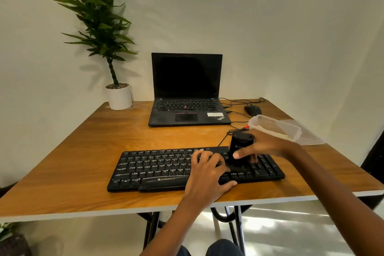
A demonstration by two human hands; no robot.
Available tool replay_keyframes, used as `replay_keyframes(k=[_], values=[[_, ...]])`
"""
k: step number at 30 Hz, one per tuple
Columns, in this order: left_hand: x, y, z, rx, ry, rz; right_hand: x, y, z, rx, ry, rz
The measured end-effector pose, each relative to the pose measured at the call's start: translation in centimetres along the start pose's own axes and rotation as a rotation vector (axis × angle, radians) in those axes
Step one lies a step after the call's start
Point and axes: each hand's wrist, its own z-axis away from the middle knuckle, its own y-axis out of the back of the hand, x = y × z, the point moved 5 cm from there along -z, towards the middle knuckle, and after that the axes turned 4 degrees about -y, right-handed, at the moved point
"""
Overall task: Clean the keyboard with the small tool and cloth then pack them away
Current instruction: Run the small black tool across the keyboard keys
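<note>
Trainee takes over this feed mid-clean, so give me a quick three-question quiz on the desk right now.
1. True or false: the right hand grips the black tool standing on the keyboard.
2. The left hand rests on: A) mouse, B) keyboard, C) laptop?
3. Fill in: the clear container sits on the table's ___ side.
Key: 1 true; 2 B; 3 right.
</note>
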Motion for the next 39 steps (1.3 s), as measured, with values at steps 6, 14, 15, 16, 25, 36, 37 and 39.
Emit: replay_keyframes(k=[6, 14, 15, 16, 25, 36, 37, 39], values=[[0.1, 0.1, 0.0, 0.016, -0.013, 0.046, 0.7, -0.1, -0.4, 0.066, -0.051, -0.034], [0.1, -0.5, 0.1, -0.026, -0.025, 0.066, 1.6, -0.7, 1.5, 0.611, -0.122, -0.341], [0.1, -0.6, 0.0, -0.031, -0.024, 0.061, 1.7, -1.7, 1.8, 0.678, -0.132, -0.381], [0.1, -0.6, 0.0, -0.037, -0.024, 0.054, 1.9, -2.9, 2.0, 0.718, -0.144, -0.386], [0.1, -0.4, -0.1, -0.032, -0.022, 0.044, 1.6, -2.8, 2.7, 0.779, -0.161, -0.313], [0.1, -0.1, 0.0, -0.029, -0.019, 0.04, 1.4, -4.0, 3.0, 0.821, -0.125, -0.398], [0.2, -0.1, -0.1, -0.032, -0.018, 0.038, 1.6, -4.4, 2.8, 0.793, -0.144, -0.397], [0.2, -0.1, -0.1, -0.035, -0.013, 0.044, 1.9, -4.4, 2.7, 0.685, -0.195, -0.39]])
